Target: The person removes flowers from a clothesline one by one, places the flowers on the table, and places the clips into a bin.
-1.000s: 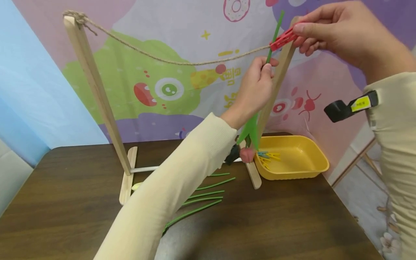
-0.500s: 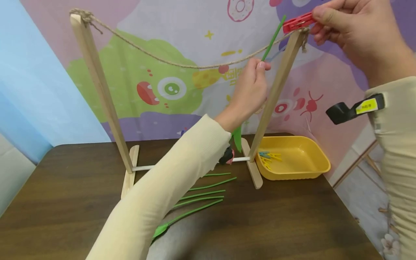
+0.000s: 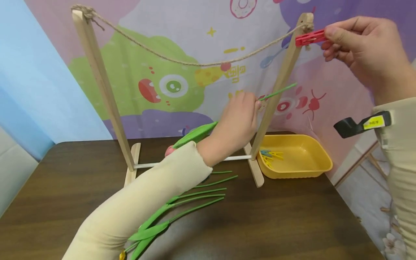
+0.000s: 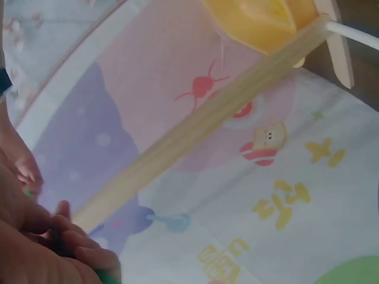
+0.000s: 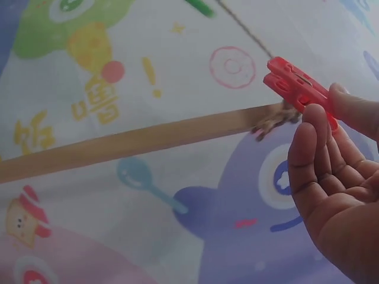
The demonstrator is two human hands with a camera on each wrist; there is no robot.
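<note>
My left hand point(image 3: 235, 122) grips the green stem of a pink artificial tulip point(image 3: 196, 133); its free stem end points up and right, while the pink bloom hangs lower left, partly behind my sleeve. Up at the right, my right hand point(image 3: 372, 50) pinches a red clothespin point(image 3: 310, 37) between thumb and fingers. In the right wrist view the clothespin point(image 5: 296, 86) overlaps the knotted end of the twine point(image 5: 269, 124). That twine point(image 3: 201, 65) sags between two wooden posts, above the left hand. Only part of the left hand point(image 4: 53, 248) shows in the left wrist view.
Several artificial tulips point(image 3: 152, 231) lie on the dark table point(image 3: 260, 224), partly under the left sleeve. A yellow basin point(image 3: 302, 169) with yellow and blue clothespins point(image 3: 268, 155) stands beside the right wooden post point(image 3: 279, 86). The left wooden post point(image 3: 104, 86) rises behind the sleeve.
The left hand has lowered the tulip away from the twine, and its stem has tipped from upright to slanting right. The red clothespin has come off the stem and moved right with the right hand.
</note>
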